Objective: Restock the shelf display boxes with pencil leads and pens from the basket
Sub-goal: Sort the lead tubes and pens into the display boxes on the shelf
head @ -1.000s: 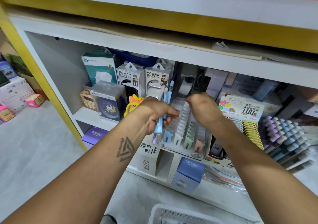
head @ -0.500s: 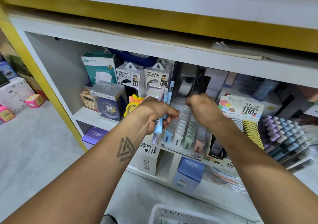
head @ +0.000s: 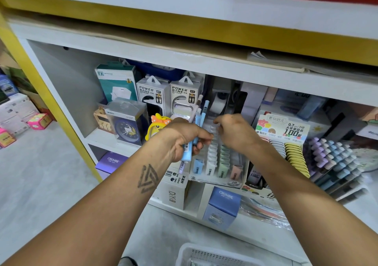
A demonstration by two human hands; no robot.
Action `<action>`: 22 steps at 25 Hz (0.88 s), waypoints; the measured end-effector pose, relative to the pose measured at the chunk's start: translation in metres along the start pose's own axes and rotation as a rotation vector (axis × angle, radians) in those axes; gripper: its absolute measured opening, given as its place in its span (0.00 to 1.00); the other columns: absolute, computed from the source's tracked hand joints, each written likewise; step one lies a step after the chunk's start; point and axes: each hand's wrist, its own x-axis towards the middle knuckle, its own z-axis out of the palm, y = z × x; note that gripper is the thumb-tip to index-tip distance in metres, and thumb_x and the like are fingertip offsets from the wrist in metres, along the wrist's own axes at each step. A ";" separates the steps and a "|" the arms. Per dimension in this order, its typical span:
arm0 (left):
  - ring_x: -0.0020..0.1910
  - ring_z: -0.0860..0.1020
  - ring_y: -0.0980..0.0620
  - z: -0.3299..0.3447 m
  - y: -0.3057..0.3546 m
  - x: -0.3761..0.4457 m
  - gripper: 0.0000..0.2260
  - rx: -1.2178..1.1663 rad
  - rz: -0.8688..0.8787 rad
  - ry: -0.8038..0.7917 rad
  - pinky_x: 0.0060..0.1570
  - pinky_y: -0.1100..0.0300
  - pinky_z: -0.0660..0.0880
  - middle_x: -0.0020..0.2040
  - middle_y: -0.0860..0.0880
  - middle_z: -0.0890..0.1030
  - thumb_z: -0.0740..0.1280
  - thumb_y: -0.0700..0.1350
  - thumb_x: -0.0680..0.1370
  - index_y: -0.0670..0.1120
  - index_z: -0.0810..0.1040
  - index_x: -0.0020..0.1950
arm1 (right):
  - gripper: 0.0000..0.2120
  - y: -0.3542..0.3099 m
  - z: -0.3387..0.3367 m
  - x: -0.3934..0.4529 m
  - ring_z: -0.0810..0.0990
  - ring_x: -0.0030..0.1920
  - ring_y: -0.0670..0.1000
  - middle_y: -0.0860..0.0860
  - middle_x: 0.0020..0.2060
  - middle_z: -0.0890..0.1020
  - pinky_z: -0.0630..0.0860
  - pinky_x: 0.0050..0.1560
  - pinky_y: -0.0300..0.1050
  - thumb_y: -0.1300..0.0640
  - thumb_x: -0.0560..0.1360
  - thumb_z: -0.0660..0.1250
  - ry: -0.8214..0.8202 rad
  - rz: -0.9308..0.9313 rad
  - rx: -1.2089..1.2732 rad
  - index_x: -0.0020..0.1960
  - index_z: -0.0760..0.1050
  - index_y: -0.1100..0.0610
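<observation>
Both hands have drawn closer together than they were a moment ago, and the right hand [head: 235, 132] has shifted leftward over the back of the display box [head: 218, 163]. That hand is curled knuckles-up, its fingertips pinching at the top of the white row of pencil lead cases [head: 211, 155]; whether it actually grips a case cannot be told. The left hand [head: 182, 139] is clenched around a bundle of pens [head: 199, 118], pale blue and lilac, which stand nearly upright with their tips above the knuckles and their barcoded ends hanging below the palm. A triangle tattoo marks the left forearm. The display box sits tilted on the white shelf [head: 102, 141], holding rows of blue, white, green and pink cases, the white and green rows fullest. Just right of it stand a card-topped box of yellow and white lead cases [head: 292, 155] and a rack of pastel pens [head: 335, 159]. A white basket [head: 204, 253] sits at the bottom edge, below the arms
</observation>
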 end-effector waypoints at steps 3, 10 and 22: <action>0.20 0.69 0.54 0.001 0.000 -0.002 0.05 0.010 -0.008 -0.054 0.23 0.67 0.66 0.30 0.43 0.79 0.70 0.34 0.75 0.38 0.76 0.40 | 0.11 -0.004 -0.020 0.000 0.85 0.45 0.55 0.55 0.48 0.85 0.81 0.48 0.48 0.58 0.82 0.63 0.082 0.123 0.479 0.61 0.79 0.56; 0.23 0.72 0.53 0.018 0.000 -0.016 0.05 0.071 0.017 -0.258 0.22 0.66 0.67 0.31 0.42 0.77 0.71 0.34 0.75 0.40 0.75 0.43 | 0.03 0.007 -0.058 -0.041 0.81 0.29 0.50 0.59 0.35 0.84 0.80 0.34 0.37 0.68 0.75 0.71 0.044 0.272 1.256 0.49 0.80 0.66; 0.20 0.68 0.53 0.119 -0.011 -0.047 0.05 -0.022 -0.024 -0.505 0.19 0.68 0.63 0.33 0.41 0.78 0.69 0.40 0.76 0.43 0.74 0.44 | 0.01 0.120 -0.123 -0.150 0.79 0.26 0.49 0.51 0.28 0.82 0.79 0.34 0.45 0.66 0.79 0.67 0.639 0.302 1.033 0.50 0.76 0.62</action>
